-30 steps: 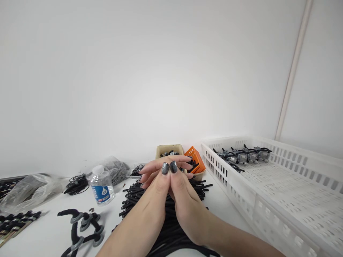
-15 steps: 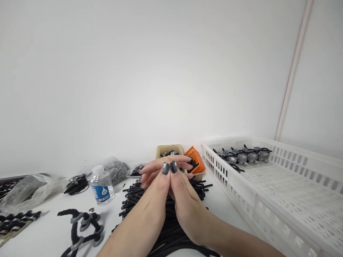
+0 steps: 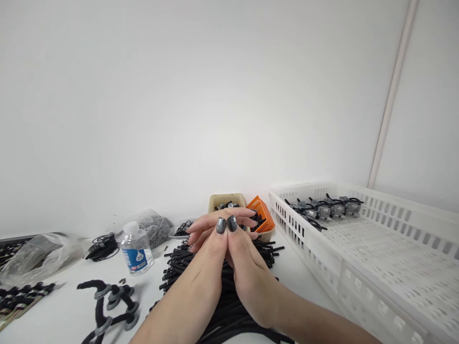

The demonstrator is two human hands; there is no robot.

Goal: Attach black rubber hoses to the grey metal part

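Observation:
Over a heap of black cords (image 3: pixel 175 263), my left hand (image 3: pixel 211 251) and my right hand (image 3: pixel 247 260) touch each other. Their thumbs stand side by side with dark glittery nails. The fingers cross beyond the thumbs, stretched out and slightly apart. No object shows in either hand; the palms are hidden from view. A beige bin (image 3: pixel 226 196) with small parts and an orange basket (image 3: pixel 264 210) with black pieces sit just behind the fingers.
At right stands a large white crate (image 3: pixel 322 258) with several black-and-clear devices (image 3: pixel 322 209). Leftward are a clear bottle (image 3: pixel 136 253), a black tube piece with grey rings (image 3: pixel 102 310), a grey-filled bag (image 3: pixel 154 228), coiled black cord (image 3: pixel 103 247) and a plastic bag (image 3: pixel 53 255).

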